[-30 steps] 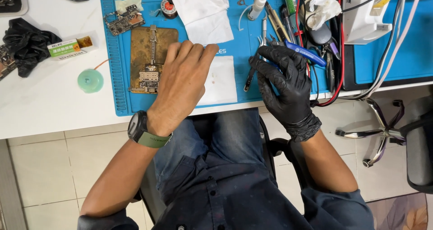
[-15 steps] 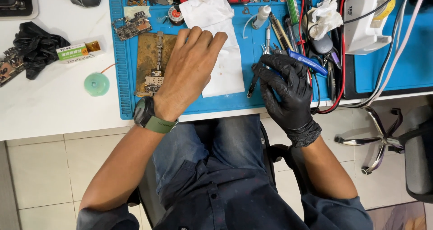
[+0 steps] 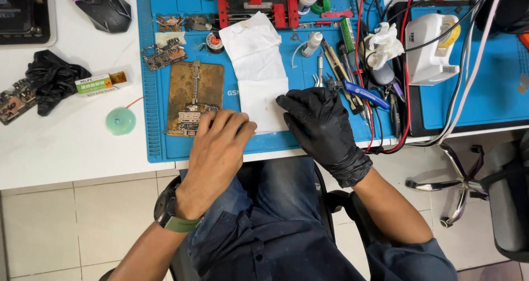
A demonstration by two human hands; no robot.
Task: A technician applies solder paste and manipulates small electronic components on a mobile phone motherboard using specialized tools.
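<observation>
A white table (image 3: 66, 154) is carrying everything, and a blue mat (image 3: 165, 148) is lying under both hands. Beyond the hands a red clamp (image 3: 253, 2) is sitting at the mat's far edge. A white tissue (image 3: 256, 66) is stretching from the clamp down between the hands. A brass plate (image 3: 193, 91) is lying just beyond the left hand (image 3: 217, 148), with a small board (image 3: 190, 118) clamped at its near end.

The left hand, bare, is resting flat with its fingers curled loosely, fingertips touching the plate's near edge and the tissue's lower corner, gripping nothing. The right hand (image 3: 317, 121), in a black glove, is lying palm down with fingers spread, its fingertips touching the tissue's right edge, holding nothing. The hands are lying apart.

Blue-handled pliers (image 3: 358, 93) and tweezers (image 3: 319, 71) are lying just beyond the right hand. A green spool (image 3: 121, 121) is sitting left of the left hand.
</observation>
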